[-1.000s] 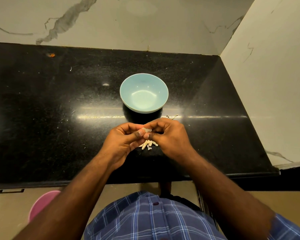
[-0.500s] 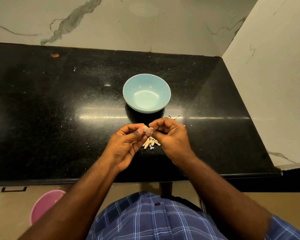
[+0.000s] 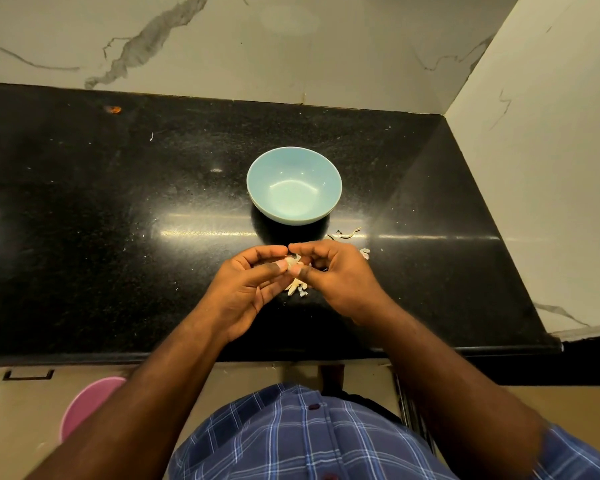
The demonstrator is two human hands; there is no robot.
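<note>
Gleaming black granite counter (image 3: pixel 118 237) beneath marble walls (image 3: pixel 222 39), left hand (image 3: pixel 246 289) and right hand (image 3: pixel 340 275) pinching one pale clove (image 3: pixel 293 265).

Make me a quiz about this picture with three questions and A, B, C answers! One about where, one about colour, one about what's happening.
1. Where is the bowl? A. on the floor B. on the black counter C. on a chair
2. What colour is it? A. light blue B. red C. yellow
3. What are the left hand and right hand doing? A. lying flat B. lifting the bowl C. pinching a small pale piece
Answers: 1 B, it stands on the dark top; 2 A, pale blue all over; 3 C, both hands grip it.
</note>
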